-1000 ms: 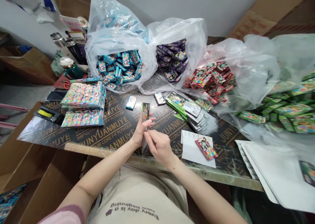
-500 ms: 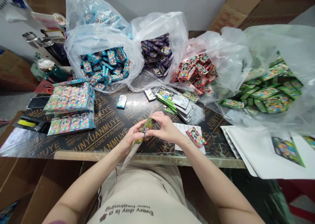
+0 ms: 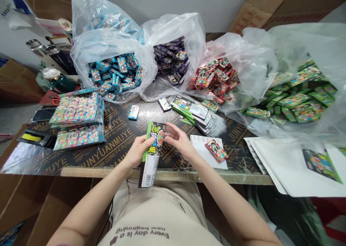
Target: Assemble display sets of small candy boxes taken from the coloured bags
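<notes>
My left hand (image 3: 141,148) is closed on a flat printed package (image 3: 152,145), black and green with bold characters, its lower part white with a barcode. The thumb lies across its front. Close by its right edge, my right hand (image 3: 177,139) has thumb and fingers apart; whether a fingertip touches the package I cannot tell. Beyond the hands lie a small blue-and-white box (image 3: 133,112), a small white-faced box (image 3: 164,104) and a fanned pile of similar flat packages (image 3: 196,112). A red box (image 3: 217,150) rests on a white card (image 3: 200,150) to the right.
Clear bags of small blue boxes (image 3: 116,73), purple boxes (image 3: 171,60), red boxes (image 3: 214,78) and green boxes (image 3: 300,98) line the back. Stacked filled packs (image 3: 77,112) and a tape cutter (image 3: 35,138) lie left. White sheets (image 3: 286,166) overhang the front edge at right.
The flat package has turned so its printed front faces me. My right hand has let go and opened beside it, while the left keeps hold.
</notes>
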The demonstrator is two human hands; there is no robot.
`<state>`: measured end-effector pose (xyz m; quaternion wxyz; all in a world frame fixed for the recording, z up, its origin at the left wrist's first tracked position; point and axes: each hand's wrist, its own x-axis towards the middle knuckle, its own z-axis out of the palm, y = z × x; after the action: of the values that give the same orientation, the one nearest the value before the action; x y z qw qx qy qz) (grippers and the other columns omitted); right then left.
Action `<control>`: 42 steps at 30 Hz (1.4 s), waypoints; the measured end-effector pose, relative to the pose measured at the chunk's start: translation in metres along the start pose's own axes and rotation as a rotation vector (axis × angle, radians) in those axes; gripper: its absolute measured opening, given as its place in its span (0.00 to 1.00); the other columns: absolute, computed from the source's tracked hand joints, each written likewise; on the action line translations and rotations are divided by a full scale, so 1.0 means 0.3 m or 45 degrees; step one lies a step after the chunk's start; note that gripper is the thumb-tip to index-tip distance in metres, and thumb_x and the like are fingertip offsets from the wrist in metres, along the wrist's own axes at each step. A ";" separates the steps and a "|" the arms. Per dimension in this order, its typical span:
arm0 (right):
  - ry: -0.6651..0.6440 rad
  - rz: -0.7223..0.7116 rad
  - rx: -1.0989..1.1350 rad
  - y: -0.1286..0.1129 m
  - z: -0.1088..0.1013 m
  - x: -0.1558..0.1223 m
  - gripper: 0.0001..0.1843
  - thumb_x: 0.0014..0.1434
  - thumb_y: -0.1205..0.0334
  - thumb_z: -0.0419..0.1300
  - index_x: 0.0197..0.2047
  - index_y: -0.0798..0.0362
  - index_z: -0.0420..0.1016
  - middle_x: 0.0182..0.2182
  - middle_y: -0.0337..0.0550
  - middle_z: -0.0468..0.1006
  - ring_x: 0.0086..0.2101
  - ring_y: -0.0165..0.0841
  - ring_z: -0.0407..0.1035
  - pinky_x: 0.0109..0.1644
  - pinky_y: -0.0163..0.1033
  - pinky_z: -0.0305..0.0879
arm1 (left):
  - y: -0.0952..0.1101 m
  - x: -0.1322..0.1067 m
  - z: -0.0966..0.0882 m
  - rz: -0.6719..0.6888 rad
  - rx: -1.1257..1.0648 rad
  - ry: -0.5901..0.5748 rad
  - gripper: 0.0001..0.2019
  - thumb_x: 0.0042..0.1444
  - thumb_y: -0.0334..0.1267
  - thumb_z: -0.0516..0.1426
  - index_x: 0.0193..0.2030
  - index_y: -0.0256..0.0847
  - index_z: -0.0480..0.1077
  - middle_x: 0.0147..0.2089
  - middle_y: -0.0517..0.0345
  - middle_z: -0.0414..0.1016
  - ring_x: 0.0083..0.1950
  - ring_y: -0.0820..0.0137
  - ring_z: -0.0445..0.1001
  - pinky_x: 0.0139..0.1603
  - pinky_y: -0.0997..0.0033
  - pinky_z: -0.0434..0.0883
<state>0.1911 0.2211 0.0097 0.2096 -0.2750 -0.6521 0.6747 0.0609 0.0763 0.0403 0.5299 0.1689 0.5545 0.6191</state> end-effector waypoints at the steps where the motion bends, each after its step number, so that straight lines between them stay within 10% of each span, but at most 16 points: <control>1: 0.131 -0.085 -0.052 -0.008 0.005 -0.006 0.37 0.44 0.45 0.70 0.55 0.49 0.68 0.49 0.49 0.74 0.45 0.39 0.71 0.47 0.46 0.69 | 0.004 -0.002 0.000 0.015 -0.008 -0.026 0.22 0.44 0.53 0.63 0.36 0.33 0.76 0.33 0.52 0.78 0.32 0.68 0.72 0.35 0.70 0.68; 4: 0.326 -0.398 -0.237 -0.065 0.005 -0.016 0.26 0.45 0.51 0.72 0.45 0.50 0.72 0.41 0.44 0.76 0.43 0.37 0.70 0.50 0.44 0.66 | 0.011 -0.009 0.000 0.044 0.060 -0.181 0.23 0.42 0.49 0.64 0.42 0.35 0.77 0.43 0.48 0.78 0.42 0.61 0.74 0.43 0.66 0.69; 13: -0.433 -0.505 -0.668 -0.169 0.005 -0.018 0.15 0.50 0.60 0.69 0.42 0.52 0.77 0.34 0.39 0.80 0.35 0.33 0.69 0.46 0.41 0.62 | -0.012 -0.006 0.017 -0.037 0.104 -0.350 0.22 0.40 0.45 0.68 0.42 0.35 0.76 0.38 0.55 0.78 0.42 0.63 0.73 0.49 0.67 0.66; 17: -0.419 -0.541 -0.684 -0.165 -0.002 -0.016 0.22 0.52 0.59 0.68 0.51 0.48 0.75 0.39 0.41 0.80 0.37 0.35 0.70 0.50 0.45 0.62 | -0.024 -0.012 0.007 -0.049 0.175 -0.282 0.17 0.46 0.43 0.65 0.41 0.37 0.77 0.37 0.56 0.79 0.40 0.66 0.73 0.46 0.69 0.67; 20: -0.090 -0.582 -0.608 -0.137 -0.017 -0.004 0.28 0.50 0.54 0.70 0.55 0.44 0.73 0.46 0.44 0.78 0.47 0.40 0.68 0.57 0.52 0.59 | -0.029 -0.008 0.002 -0.062 0.135 -0.134 0.16 0.47 0.46 0.65 0.38 0.36 0.77 0.35 0.55 0.79 0.38 0.65 0.75 0.44 0.68 0.69; 24: 0.212 -0.292 -0.166 -0.058 -0.025 0.012 0.37 0.47 0.47 0.70 0.60 0.45 0.67 0.53 0.47 0.73 0.51 0.40 0.68 0.57 0.49 0.63 | -0.023 0.002 0.003 -0.133 0.008 -0.050 0.20 0.44 0.50 0.65 0.36 0.34 0.77 0.30 0.55 0.78 0.31 0.69 0.73 0.36 0.70 0.69; 29: -0.186 0.149 0.252 -0.009 0.018 0.006 0.27 0.43 0.47 0.72 0.45 0.51 0.76 0.33 0.40 0.80 0.35 0.34 0.74 0.45 0.42 0.70 | 0.005 0.011 0.006 -0.020 0.307 -0.085 0.21 0.46 0.55 0.62 0.28 0.34 0.73 0.25 0.59 0.71 0.28 0.72 0.66 0.32 0.73 0.64; 35: -0.052 0.084 0.283 -0.062 0.043 0.020 0.15 0.48 0.50 0.70 0.31 0.53 0.77 0.28 0.38 0.80 0.29 0.30 0.72 0.39 0.37 0.70 | 0.023 0.032 0.005 0.244 0.799 0.074 0.26 0.52 0.55 0.56 0.15 0.39 0.56 0.17 0.65 0.51 0.23 0.78 0.50 0.24 0.74 0.49; 42: -0.482 0.350 0.329 -0.033 0.020 -0.030 0.21 0.43 0.57 0.73 0.41 0.55 0.78 0.31 0.39 0.82 0.30 0.33 0.75 0.38 0.39 0.72 | 0.020 0.083 -0.029 0.246 0.535 0.127 0.22 0.51 0.55 0.58 0.24 0.35 0.69 0.22 0.61 0.68 0.25 0.74 0.65 0.26 0.76 0.62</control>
<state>0.1933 0.2112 0.0205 0.0240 -0.2008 -0.5446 0.8140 0.0416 0.0938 0.0333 0.3934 0.2969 0.6778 0.5455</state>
